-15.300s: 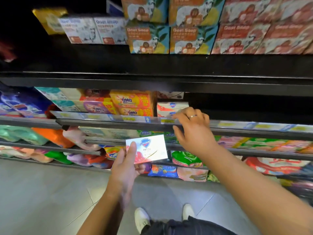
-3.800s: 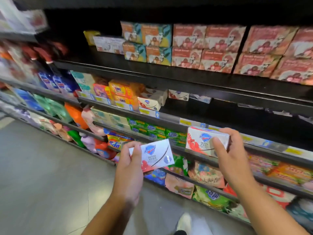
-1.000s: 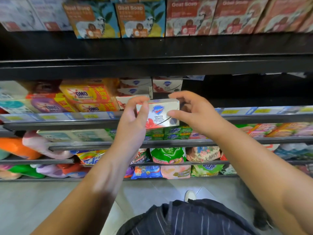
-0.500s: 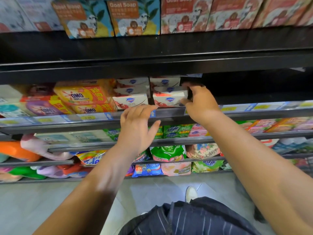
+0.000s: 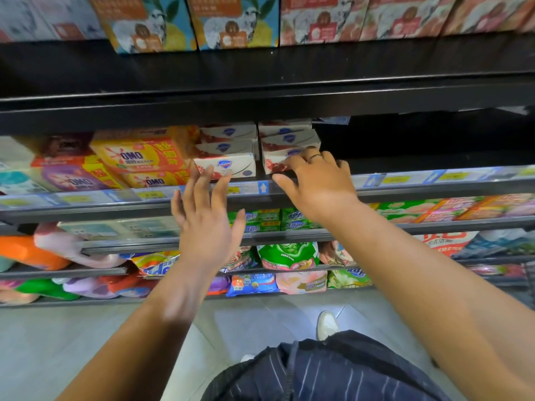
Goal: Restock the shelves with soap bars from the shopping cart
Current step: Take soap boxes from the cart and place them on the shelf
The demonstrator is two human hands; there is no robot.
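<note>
white soap boxes [image 5: 224,166] with blue badges and red print are being displayed flat, in two stacks, on the shelf [image 5: 405,183].

The black shelf [image 5: 405,195], fronted by a price-label strip [image 5: 399,179], carries two stacks of white soap boxes [image 5: 228,166] side by side near its front edge. Just left of the soap boxes sit stacked orange-yellow OMO detergent packs [image 5: 139,157].

The person wears a dark ring [image 5: 315,156], navy pinstriped garment [image 5: 333,374] and white shoe [image 5: 327,325].
</note>
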